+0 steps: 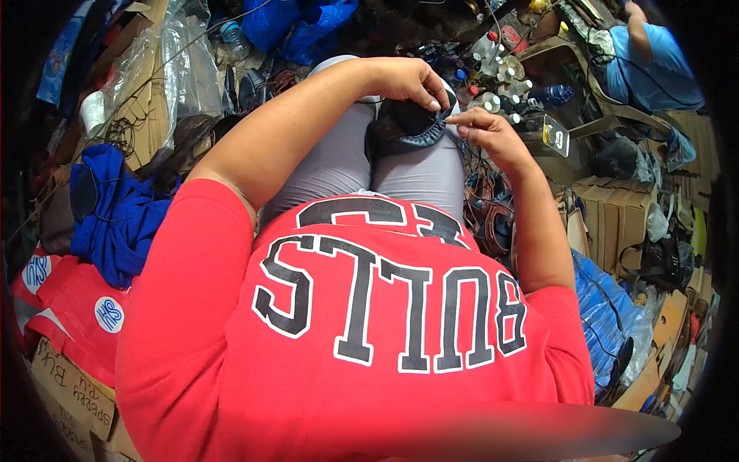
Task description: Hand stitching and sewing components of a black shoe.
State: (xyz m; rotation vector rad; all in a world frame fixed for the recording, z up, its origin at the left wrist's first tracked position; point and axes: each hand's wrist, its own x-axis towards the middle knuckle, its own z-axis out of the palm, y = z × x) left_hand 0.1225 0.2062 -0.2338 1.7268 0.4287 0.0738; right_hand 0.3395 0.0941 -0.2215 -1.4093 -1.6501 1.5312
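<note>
A black piece with a puckered, gathered edge, which looks like a shoe upper (408, 131), rests on my lap over the grey trousers (331, 158). From above, my left hand (412, 81) pinches its far right rim between thumb and fingers. My right hand (489, 131) comes in from the right, thumb and forefinger closed together at the same rim, close to the left fingertips. Whatever the right fingertips pinch is too small to make out. The inside of the piece lies in shadow.
Several bottles (508, 77) stand beyond my right hand. Brown straps or shoe parts (489, 208) lie beside my right thigh. Blue cloth (115, 212) is heaped at left, flattened cartons (604, 215) at right. Another person in a light blue shirt (654, 65) is at far right.
</note>
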